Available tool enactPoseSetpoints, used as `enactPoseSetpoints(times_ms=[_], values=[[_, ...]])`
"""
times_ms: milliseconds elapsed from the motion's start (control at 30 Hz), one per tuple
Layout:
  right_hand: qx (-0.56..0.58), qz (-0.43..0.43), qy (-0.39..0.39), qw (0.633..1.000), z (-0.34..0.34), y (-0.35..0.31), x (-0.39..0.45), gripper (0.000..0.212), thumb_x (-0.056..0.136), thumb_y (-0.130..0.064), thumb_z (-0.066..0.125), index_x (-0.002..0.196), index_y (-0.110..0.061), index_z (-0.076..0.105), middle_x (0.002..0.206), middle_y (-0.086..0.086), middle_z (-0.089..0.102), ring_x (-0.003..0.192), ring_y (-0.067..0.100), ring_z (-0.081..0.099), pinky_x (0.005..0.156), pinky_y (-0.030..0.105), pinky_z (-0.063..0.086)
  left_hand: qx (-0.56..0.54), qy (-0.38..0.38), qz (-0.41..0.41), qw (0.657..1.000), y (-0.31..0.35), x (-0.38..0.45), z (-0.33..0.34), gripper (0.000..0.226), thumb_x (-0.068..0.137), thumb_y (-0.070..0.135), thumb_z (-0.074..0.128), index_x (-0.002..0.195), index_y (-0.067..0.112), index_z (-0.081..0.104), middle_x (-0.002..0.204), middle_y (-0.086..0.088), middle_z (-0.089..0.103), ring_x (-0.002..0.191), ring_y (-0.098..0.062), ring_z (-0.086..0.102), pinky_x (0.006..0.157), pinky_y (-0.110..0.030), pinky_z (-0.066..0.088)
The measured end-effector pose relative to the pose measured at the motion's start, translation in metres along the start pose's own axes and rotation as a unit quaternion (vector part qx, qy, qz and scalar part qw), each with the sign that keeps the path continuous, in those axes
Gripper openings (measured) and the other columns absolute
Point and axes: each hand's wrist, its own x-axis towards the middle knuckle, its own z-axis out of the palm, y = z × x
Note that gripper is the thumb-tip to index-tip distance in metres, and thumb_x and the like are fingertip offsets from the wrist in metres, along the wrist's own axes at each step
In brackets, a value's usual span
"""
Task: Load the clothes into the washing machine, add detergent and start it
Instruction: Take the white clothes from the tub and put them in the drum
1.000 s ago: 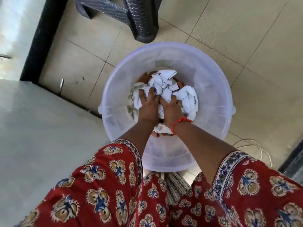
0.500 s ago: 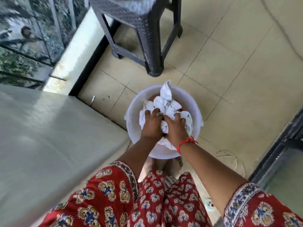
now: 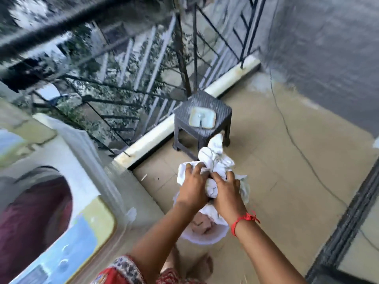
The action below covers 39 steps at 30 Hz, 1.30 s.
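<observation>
A bundle of white clothes (image 3: 214, 158) is held up above a translucent white tub (image 3: 203, 239) on the floor. My left hand (image 3: 192, 186) grips the bundle's left side. My right hand (image 3: 226, 190), with a red thread on the wrist, grips its right side. A pinkish-brown cloth (image 3: 202, 224) remains in the tub below. The washing machine (image 3: 61, 181) stands at the left, its top covered with a printed sheet and its lid window (image 3: 34, 212) dark. The frame is blurred by head motion.
A dark woven stool (image 3: 202, 115) with a pale square dish on it stands beyond the tub. A metal railing (image 3: 133, 68) runs along the balcony edge. A thin cable (image 3: 297, 148) crosses the tiled floor. A sliding door frame (image 3: 348, 218) is at the right.
Both hands have lifted the white bundle up out of the tub. The view has risen and tilted, so the washing machine top, railing and wall now show.
</observation>
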Motion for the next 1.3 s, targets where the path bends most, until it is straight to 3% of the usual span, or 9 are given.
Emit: enactPoseSetpoints(times_ms=[167, 333, 600, 767, 933, 1133, 1300], values=[[-0.003, -0.106, 0.018, 0.994, -0.073, -0.083, -0.021, 0.059, 0.078, -0.009, 0.061, 0.128, -0.038, 0.048, 0.127, 0.003, 0.035, 0.108, 0.033, 0.045, 0.096, 0.035, 0.042, 0.035, 0.080, 0.004, 0.996, 0.019, -0.019, -0.105, 0.056, 0.063, 0.026, 0.067, 0.117, 0.017, 0.060, 0.131, -0.007, 0.045, 0.116, -0.038, 0.037, 0.104, -0.042, 0.036], [-0.026, -0.208, 0.029, 0.977, -0.091, -0.182, -0.036, 0.066, 0.071, -0.006, 0.067, 0.125, -0.038, 0.048, 0.121, 0.004, 0.037, 0.109, 0.036, 0.047, 0.097, 0.043, 0.045, 0.082, 0.181, -0.041, 0.979, -0.005, -0.058, -0.199, 0.057, 0.058, 0.025, 0.076, 0.113, 0.015, 0.063, 0.126, -0.011, 0.051, 0.116, -0.037, 0.039, 0.105, -0.042, 0.029], [-0.048, -0.359, 0.012, 0.932, -0.019, -0.352, -0.074, 0.059, 0.073, -0.003, 0.061, 0.119, -0.039, 0.047, 0.117, 0.004, 0.037, 0.101, 0.036, 0.048, 0.089, 0.041, 0.049, 0.073, 0.268, -0.184, 0.943, -0.111, -0.170, -0.312, 0.053, 0.065, 0.023, 0.073, 0.116, 0.017, 0.062, 0.135, -0.011, 0.044, 0.116, -0.039, 0.037, 0.100, -0.034, 0.028], [-0.070, -0.430, -0.020, 0.900, 0.045, -0.449, -0.101, 0.064, 0.070, -0.012, 0.072, 0.120, -0.041, 0.044, 0.117, 0.004, 0.036, 0.107, 0.035, 0.048, 0.088, 0.043, 0.051, 0.113, 0.314, -0.266, 0.904, -0.194, -0.240, -0.355, 0.053, 0.062, 0.022, 0.075, 0.113, 0.021, 0.062, 0.134, -0.009, 0.045, 0.117, -0.038, 0.037, 0.103, -0.034, 0.030], [-0.084, -0.456, -0.076, 0.883, 0.122, -0.507, -0.110, 0.061, 0.071, -0.013, 0.070, 0.121, -0.039, 0.046, 0.121, 0.006, 0.038, 0.110, 0.037, 0.045, 0.087, 0.041, 0.047, 0.096, 0.286, -0.341, 0.891, -0.277, -0.282, -0.361, 0.057, 0.056, 0.029, 0.073, 0.110, 0.025, 0.060, 0.130, -0.007, 0.049, 0.121, -0.038, 0.039, 0.104, -0.038, 0.033], [-0.139, -0.438, -0.157, 0.874, 0.214, -0.517, -0.103, 0.063, 0.069, -0.008, 0.067, 0.121, -0.037, 0.046, 0.123, 0.008, 0.039, 0.107, 0.039, 0.046, 0.090, 0.041, 0.045, 0.045, 0.230, -0.378, 0.896, -0.339, -0.310, -0.330, 0.060, 0.058, 0.022, 0.077, 0.116, 0.017, 0.059, 0.128, -0.010, 0.046, 0.117, -0.034, 0.035, 0.105, -0.040, 0.032], [-0.173, -0.425, -0.203, 0.865, 0.264, -0.503, -0.092, 0.062, 0.068, -0.006, 0.063, 0.123, -0.033, 0.049, 0.120, 0.009, 0.039, 0.105, 0.040, 0.046, 0.094, 0.041, 0.042, 0.035, 0.170, -0.380, 0.908, -0.372, -0.312, -0.297, 0.047, 0.059, 0.019, 0.072, 0.105, 0.012, 0.064, 0.103, -0.009, 0.063, 0.111, -0.030, 0.047, 0.101, -0.049, 0.033]])
